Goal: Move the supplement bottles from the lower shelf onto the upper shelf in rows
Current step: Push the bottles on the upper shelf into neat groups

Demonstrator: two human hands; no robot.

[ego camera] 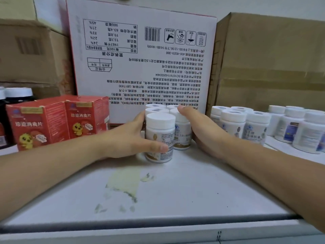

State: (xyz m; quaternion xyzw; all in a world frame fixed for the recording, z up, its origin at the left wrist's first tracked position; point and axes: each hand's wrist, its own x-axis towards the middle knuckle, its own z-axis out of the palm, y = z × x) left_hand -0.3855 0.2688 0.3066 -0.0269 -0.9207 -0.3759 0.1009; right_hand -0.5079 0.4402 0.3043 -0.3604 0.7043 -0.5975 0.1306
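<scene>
Capped bottles (159, 136), contents perhaps unseen

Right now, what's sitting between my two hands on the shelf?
In the head view, a tight cluster of white supplement bottles stands between the left hand and the right hand, both pressed against its sides on the white shelf.

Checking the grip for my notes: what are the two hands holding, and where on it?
A cluster of white supplement bottles, pressed between the left hand and right hand on its outer sides, standing on the shelf.
</scene>
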